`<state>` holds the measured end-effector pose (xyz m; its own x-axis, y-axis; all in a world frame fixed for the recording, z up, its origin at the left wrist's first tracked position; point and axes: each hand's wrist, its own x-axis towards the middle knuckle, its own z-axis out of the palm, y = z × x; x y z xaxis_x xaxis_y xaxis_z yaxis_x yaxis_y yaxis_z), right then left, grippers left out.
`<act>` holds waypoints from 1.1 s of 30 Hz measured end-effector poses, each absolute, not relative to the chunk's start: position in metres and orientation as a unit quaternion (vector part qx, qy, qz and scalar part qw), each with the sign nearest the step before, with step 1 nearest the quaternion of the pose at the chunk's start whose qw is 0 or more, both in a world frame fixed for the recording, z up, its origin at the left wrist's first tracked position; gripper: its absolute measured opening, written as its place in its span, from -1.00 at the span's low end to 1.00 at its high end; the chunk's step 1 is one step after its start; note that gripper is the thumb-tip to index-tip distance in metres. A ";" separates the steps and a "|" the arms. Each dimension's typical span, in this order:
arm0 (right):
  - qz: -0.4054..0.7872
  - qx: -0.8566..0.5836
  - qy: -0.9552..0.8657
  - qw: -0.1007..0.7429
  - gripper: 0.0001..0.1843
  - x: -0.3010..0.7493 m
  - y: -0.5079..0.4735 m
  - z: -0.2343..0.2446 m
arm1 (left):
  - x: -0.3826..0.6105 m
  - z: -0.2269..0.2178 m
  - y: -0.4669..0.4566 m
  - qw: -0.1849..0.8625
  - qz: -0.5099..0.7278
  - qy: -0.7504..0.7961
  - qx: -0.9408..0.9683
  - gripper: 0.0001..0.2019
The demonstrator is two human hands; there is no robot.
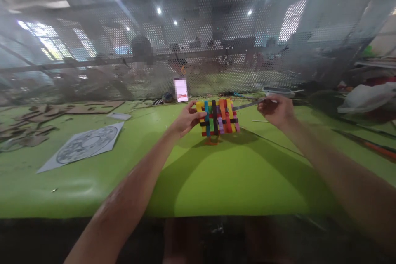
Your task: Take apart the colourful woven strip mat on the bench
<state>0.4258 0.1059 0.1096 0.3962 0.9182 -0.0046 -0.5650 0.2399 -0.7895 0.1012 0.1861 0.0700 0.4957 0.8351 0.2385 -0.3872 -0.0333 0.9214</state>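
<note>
Held up over the green tabletop (241, 189) is a small woven panel (220, 117) of crossed strips in yellow, blue, black, red, orange and purple. My left hand (187, 120) grips it at its left edge, thumb in front. From the panel's upper right a thin dark strip (247, 105) runs out to my right hand (276, 109), whose fingers pinch the far end. An orange strip end (213, 142) hangs below the panel. The panel's back side is hidden from me.
A printed sheet with a round pattern (91, 143) lies at left, near brown cardboard scraps (89, 107). A lit phone (181, 90) stands upright behind the panel. A perforated metal screen (216, 49) borders the table's back. At right is a white plastic bag (368, 98).
</note>
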 end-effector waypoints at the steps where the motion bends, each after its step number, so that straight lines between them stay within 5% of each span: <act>1: 0.489 -0.365 -0.221 0.760 -0.70 0.430 0.106 0.112 | 0.101 0.070 0.187 0.666 0.462 0.204 0.550 -0.54; 9: 0.473 -0.408 -0.224 0.748 -0.72 0.440 0.108 0.112 | 0.100 0.069 0.195 0.676 0.521 0.216 0.475 -0.60; 13: 0.471 -0.433 -0.441 0.630 -0.93 0.418 0.106 0.101 | 0.104 0.067 0.197 0.676 0.526 0.236 0.459 -0.77; 18: 0.339 -0.495 -0.658 0.455 -0.85 0.392 0.105 0.088 | 0.109 0.069 0.195 0.676 0.532 0.266 0.436 -0.88; 22: 0.278 -0.521 -0.662 0.461 -0.67 0.381 0.107 0.079 | 0.112 0.071 0.190 0.672 0.524 0.274 0.446 -0.89; 27: 0.425 -0.488 -0.630 0.430 -0.71 0.369 0.102 0.077 | 0.120 0.069 0.180 0.691 0.506 0.266 0.443 -0.92; 33: 0.427 -0.490 -0.598 0.469 -0.83 0.361 0.100 0.073 | 0.124 0.066 0.175 0.684 0.480 0.255 0.486 -0.95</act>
